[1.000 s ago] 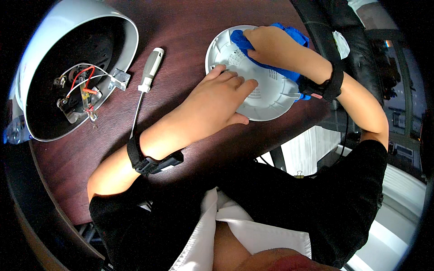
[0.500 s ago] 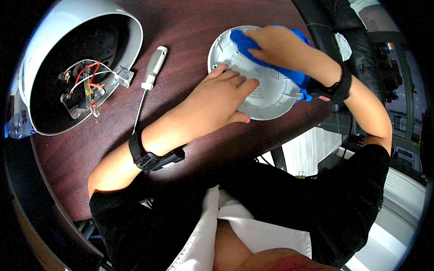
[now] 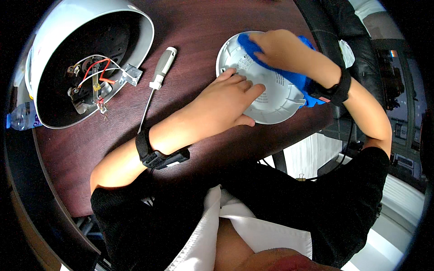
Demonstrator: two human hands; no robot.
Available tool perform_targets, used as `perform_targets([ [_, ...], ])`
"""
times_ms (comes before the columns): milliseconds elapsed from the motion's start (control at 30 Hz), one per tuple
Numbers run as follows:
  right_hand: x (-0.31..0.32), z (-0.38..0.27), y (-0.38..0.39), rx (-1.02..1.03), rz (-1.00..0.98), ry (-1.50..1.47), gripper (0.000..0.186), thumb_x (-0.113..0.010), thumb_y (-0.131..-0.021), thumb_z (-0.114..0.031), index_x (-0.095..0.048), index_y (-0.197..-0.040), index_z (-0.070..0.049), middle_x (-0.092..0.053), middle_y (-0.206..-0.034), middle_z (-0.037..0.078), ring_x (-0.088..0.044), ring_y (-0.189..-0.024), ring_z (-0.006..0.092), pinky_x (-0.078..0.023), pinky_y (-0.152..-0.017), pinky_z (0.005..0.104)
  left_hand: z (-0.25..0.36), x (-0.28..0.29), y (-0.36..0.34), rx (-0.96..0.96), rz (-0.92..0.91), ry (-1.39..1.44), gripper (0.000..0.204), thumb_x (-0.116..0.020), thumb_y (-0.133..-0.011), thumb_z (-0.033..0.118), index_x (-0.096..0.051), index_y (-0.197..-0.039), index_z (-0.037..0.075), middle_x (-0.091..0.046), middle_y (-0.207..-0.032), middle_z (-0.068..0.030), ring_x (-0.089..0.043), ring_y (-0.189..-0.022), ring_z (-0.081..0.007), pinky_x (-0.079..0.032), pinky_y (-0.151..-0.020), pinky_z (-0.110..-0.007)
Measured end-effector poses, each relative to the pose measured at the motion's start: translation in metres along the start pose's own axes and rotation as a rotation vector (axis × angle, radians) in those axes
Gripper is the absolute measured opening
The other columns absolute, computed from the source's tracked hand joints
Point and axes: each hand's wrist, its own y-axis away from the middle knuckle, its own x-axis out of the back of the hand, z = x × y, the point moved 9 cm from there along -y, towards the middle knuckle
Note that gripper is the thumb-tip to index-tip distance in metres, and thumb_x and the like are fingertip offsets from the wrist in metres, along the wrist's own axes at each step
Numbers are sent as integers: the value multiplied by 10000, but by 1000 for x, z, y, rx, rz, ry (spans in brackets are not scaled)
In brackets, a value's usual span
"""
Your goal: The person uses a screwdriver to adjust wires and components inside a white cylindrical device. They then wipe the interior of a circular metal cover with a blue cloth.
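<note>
A round white plastic cover [image 3: 271, 108], with slotted vents and a ribbed rim, lies hollow side up on the table. My left hand [image 3: 226, 99] holds its near-left rim, fingers curled over the edge and inside, thumb low by the outer edge. In my right hand [image 3: 289, 52] is a bunched blue cloth [image 3: 296, 81], pressed against the inside of the cover at its far side. The right fingertips are partly hidden and a little blurred. Part of the cloth hangs over the cover's right rim.
A screwdriver [image 3: 163, 67] with a grey-white handle lies left of the cover. Farther left, a large white rounded housing [image 3: 86, 20] rests on its side, wires [image 3: 106, 70] and metal parts showing inside. A plastic bottle [image 3: 21, 117] is behind it. A black chair [image 3: 337, 27] stands right.
The view has shifted slightly, so the table things appear a little farther right. My right hand still presses the cloth in the cover, and my left keeps its place on the rim.
</note>
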Motion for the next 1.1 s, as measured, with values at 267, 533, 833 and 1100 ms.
perform_targets([
  [267,-7,-36,-4,289,-90,108,310,-690,-748,-102,-643,-1052,-67,-647,-860,107,-658,-749,271,-531,-650,360,0,-1,-1,-7,-7,-24,615,-723,-744,288,-502,-1231,-16,-578,-1161,-218,-517,-1139,-362,-333,-1040,-442],
  [533,6,-50,-4,332,-32,127,334,-703,-699,-52,-656,-1026,-104,-651,-923,93,-669,-808,272,-540,-683,355,0,-2,1,-5,-42,-48,645,-702,-765,315,-464,-1273,-4,-572,-1177,-217,-504,-1166,-362,-318,-1063,-453],
  [833,-9,-25,-1,204,-67,179,369,-693,-704,-16,-652,-1059,-109,-657,-968,101,-669,-819,263,-536,-704,339,2,-2,-1,-15,-23,-43,632,-696,-771,324,-470,-1260,-5,-568,-1178,-215,-502,-1167,-364,-305,-1071,-460],
  [1100,-3,-45,2,353,-48,-22,424,-711,-676,-37,-634,-1086,-113,-602,-915,55,-628,-770,239,-508,-647,331,-1,-2,0,-19,-23,-20,640,-700,-764,321,-470,-1261,-11,-572,-1167,-212,-505,-1155,-359,-323,-1054,-447],
])
